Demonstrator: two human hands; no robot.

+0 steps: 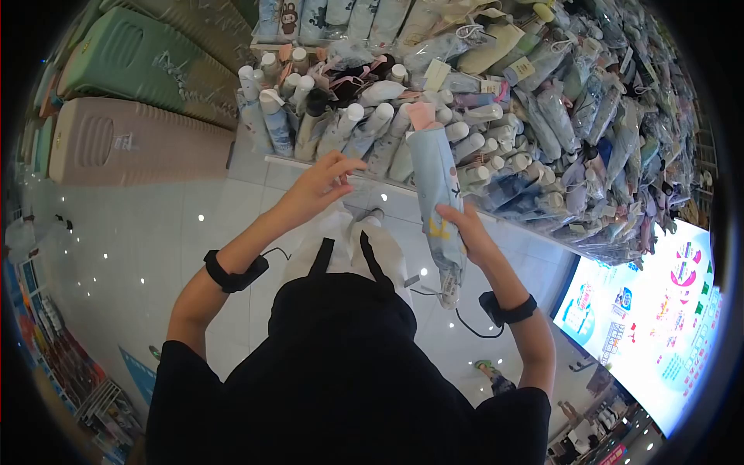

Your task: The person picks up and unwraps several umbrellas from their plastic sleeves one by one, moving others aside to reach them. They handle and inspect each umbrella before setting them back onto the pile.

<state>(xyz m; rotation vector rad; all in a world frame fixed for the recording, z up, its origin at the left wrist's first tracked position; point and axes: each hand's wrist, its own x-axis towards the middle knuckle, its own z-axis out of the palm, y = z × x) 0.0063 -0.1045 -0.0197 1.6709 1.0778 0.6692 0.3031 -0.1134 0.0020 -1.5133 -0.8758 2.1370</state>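
My right hand (465,232) is closed around the middle of a light blue folding umbrella (436,174) with a small print and a yellow patch. It is held lengthwise, with a pink tag (421,116) at its far end and clear plastic at its near end. To the left, my left hand (325,184) hovers with fingers loosely bent and apart, nothing in it. It is in front of a row of wrapped folding umbrellas (377,124) with white handle ends, not clearly touching them.
Heaps of plastic-wrapped umbrellas (577,116) fill the display on the right. Green (124,58) and pink (132,143) suitcases stand at left. A lit screen (643,318) stands at right. Another person's leg (492,372) shows behind me on the tiled floor (170,256).
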